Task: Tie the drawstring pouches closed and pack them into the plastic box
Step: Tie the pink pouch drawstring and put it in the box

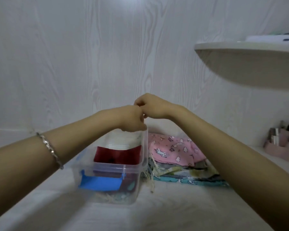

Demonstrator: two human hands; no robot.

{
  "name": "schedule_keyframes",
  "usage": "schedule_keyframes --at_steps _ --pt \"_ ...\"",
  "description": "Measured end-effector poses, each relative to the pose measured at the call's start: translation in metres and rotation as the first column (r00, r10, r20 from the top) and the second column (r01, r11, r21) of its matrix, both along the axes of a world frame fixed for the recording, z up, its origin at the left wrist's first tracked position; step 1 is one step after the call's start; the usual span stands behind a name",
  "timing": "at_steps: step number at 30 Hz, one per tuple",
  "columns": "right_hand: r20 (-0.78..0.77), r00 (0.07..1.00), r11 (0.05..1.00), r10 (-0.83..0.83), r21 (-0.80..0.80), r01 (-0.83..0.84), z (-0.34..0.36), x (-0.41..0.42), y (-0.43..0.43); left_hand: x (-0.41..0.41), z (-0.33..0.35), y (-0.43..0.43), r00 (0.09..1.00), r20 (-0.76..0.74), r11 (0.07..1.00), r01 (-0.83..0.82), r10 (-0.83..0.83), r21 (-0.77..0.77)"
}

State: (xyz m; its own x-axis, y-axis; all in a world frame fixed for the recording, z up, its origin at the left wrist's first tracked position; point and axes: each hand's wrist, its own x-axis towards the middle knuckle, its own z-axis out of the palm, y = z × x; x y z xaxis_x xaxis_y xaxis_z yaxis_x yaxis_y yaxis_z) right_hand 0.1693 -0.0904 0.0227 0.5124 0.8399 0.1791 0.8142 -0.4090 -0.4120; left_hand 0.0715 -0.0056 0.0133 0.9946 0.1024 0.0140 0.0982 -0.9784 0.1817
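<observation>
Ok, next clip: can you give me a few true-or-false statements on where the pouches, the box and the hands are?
1. The clear plastic box with a blue latch holds a dark red pouch. True.
2. The pink unicorn-print pouch lies inside the box. False: it tops the stack of pouches right of the box.
3. The silver bracelet is on the right wrist. False: it is on the left wrist.
4. The left hand and right hand meet above the box. True.
5. A lid covers the box. False: its top is open.
</observation>
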Motion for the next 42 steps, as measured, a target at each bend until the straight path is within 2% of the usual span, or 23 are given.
schedule_keyframes --at_steps 3,6,11,14,18,22,25,29,33,37,42 --pt "-0.033 0.997 0.995 -0.073 0.068 0.075 -0.002 0.012 -0.050 0.009 0.003 -0.041 0.988 0.133 0.997 0.071 -0.073 0.019" --pt "-0.082 0.984 0.987 -0.155 0.015 0.157 -0.029 0.028 -0.097 0.024 -0.017 -0.085 0.989 0.102 0.991 0.100 -0.109 0.090" --pt "-0.250 0.923 0.956 -0.293 -0.048 0.290 -0.096 0.052 -0.163 0.053 -0.078 -0.126 0.998 -0.046 0.964 -0.035 0.048 0.262" --pt "-0.319 0.894 0.946 -0.314 -0.023 0.324 -0.123 0.054 -0.196 0.073 -0.115 -0.130 0.985 -0.097 0.940 -0.107 0.145 0.325" --pt "-0.398 0.863 0.935 -0.311 0.033 0.352 -0.144 0.052 -0.223 0.082 -0.141 -0.136 0.951 -0.065 0.850 -0.237 0.301 0.471" --pt "-0.426 0.865 0.933 -0.265 0.112 0.341 -0.152 0.050 -0.235 0.090 -0.149 -0.132 0.945 -0.024 0.816 -0.268 0.326 0.512" --pt "-0.425 0.871 0.930 -0.245 0.152 0.335 -0.153 0.045 -0.235 0.091 -0.144 -0.128 0.952 0.057 0.842 -0.294 0.302 0.453" --pt "-0.389 0.892 0.916 -0.231 0.223 0.334 -0.151 0.032 -0.222 0.093 -0.128 -0.127 0.919 0.275 0.841 -0.374 0.281 0.390" --pt "-0.336 0.906 0.902 -0.257 0.252 0.350 -0.153 0.025 -0.201 0.094 -0.117 -0.123 0.913 0.323 0.913 -0.333 0.250 0.236" --pt "-0.212 0.920 0.868 -0.330 0.314 0.384 -0.158 0.029 -0.174 0.092 -0.120 -0.120 0.909 0.355 0.940 -0.294 0.219 0.173" --pt "-0.070 0.929 0.897 -0.362 0.246 0.368 -0.157 0.036 -0.133 0.090 -0.134 -0.116 0.865 0.477 0.959 -0.248 0.157 0.134"
